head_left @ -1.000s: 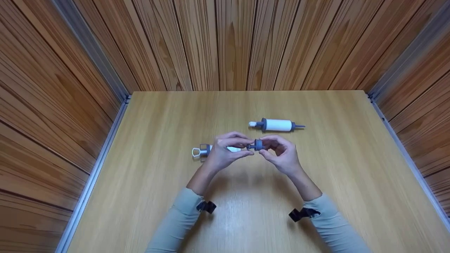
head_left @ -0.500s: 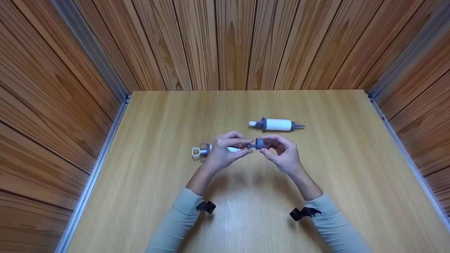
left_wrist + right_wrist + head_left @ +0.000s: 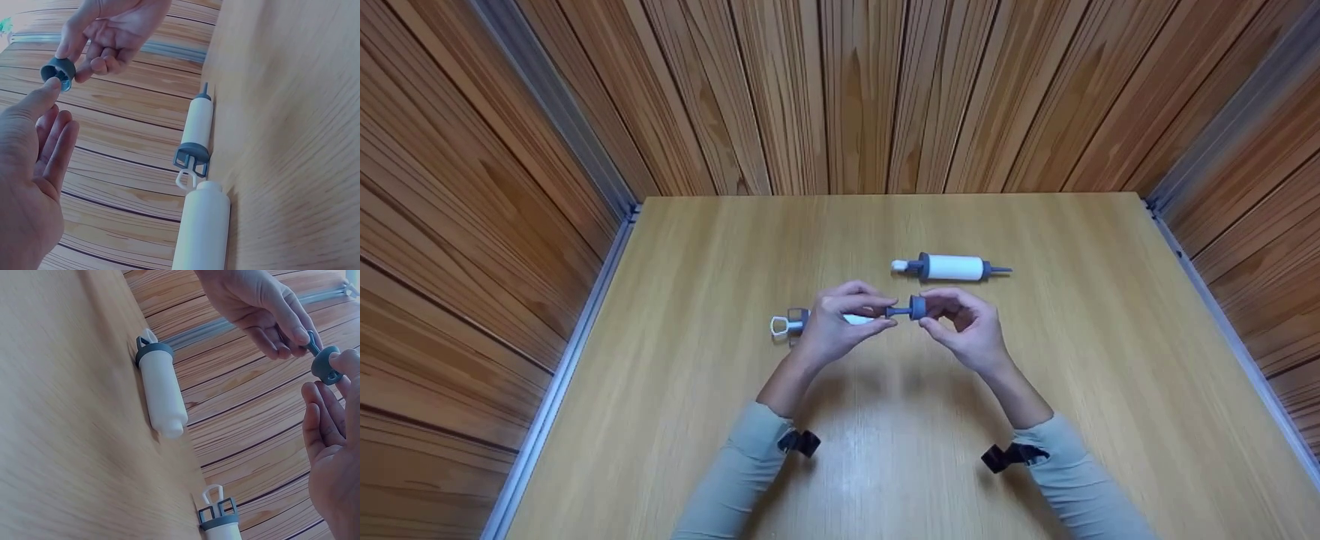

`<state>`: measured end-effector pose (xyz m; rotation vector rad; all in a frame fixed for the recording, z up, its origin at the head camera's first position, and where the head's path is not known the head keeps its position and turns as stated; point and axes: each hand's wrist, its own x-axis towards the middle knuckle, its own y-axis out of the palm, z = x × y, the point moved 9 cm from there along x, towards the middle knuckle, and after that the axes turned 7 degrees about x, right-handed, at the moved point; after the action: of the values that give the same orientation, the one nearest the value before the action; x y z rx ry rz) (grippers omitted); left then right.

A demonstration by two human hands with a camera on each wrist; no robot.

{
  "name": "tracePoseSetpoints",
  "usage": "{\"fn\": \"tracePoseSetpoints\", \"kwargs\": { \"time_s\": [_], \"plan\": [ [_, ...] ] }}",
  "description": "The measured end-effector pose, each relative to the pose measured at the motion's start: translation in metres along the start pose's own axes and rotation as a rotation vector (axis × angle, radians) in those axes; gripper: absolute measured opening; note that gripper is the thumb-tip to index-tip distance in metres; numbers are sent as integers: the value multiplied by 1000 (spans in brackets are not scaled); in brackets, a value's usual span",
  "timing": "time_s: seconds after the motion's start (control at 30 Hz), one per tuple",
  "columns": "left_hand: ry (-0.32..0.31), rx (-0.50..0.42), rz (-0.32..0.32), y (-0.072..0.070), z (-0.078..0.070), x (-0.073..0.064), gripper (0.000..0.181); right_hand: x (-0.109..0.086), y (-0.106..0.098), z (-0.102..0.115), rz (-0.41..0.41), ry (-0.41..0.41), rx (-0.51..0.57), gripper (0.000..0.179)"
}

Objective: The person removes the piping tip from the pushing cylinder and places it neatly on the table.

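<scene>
Over our wooden bench (image 3: 855, 480), left grip (image 3: 837, 325) and right grip (image 3: 978, 331) pinch opposite ends of one stemmed blue-grey plastic cap (image 3: 917, 307), probably for steadiness.

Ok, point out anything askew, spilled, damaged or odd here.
No spill or damage shows. One oddity: the nearer syringe ends in a bare white neck, whereas the farther syringe wears a grey nozzle. The left hand and right hand hold a loose nozzle piece.

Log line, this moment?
left grip: pinches grey stem | right grip: holds grey cap | near bottle, far bottle: lying on table
</scene>
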<state>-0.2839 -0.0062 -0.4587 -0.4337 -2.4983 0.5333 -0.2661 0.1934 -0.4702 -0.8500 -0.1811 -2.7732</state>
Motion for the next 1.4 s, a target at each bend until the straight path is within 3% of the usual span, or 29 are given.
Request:
{"fn": "tracePoseSetpoints", "kwargs": {
  "time_s": [0.3,0.7,0.97,1.4],
  "plan": [
    [-7,-10,-8,-3,4,-2,27,-5,-15,1,-21,-3,3,33],
    [-62,-44,-22,5,12,0,26,-11,-41,-3,-82,26,-15,40],
    [-97,-76,-34,17,18,9,26,-17,-62,-6,-139,42,16,34],
    [-91,-138,-16,39,10,28,29,-23,-104,-3,-263,90,-39,32]
  ]
}}
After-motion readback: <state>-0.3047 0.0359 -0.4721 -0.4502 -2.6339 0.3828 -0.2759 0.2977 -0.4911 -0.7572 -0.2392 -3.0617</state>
